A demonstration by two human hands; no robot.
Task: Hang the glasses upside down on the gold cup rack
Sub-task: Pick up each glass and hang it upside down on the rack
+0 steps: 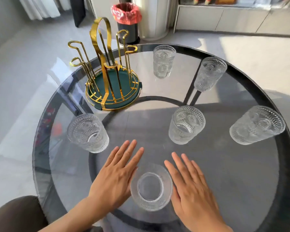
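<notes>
The gold cup rack [107,72] with a green tray base stands at the far left of the round glass table [241,190]; no glass hangs on its prongs. Several clear embossed glasses stand upright on the table. The nearest glass [151,189] sits between my hands. My left hand [117,174] lies flat on the table, its edge against that glass. My right hand [189,185] lies flat on the other side, close to the glass. Both hands hold nothing. Another glass [88,133] stands at the left, one [186,124] in the middle.
More glasses stand at the far middle [163,61], far right [209,73] and right edge [256,124]. Beyond the table a bin with a red liner [126,19] stands on the floor. A dark seat [17,213] shows at the lower left.
</notes>
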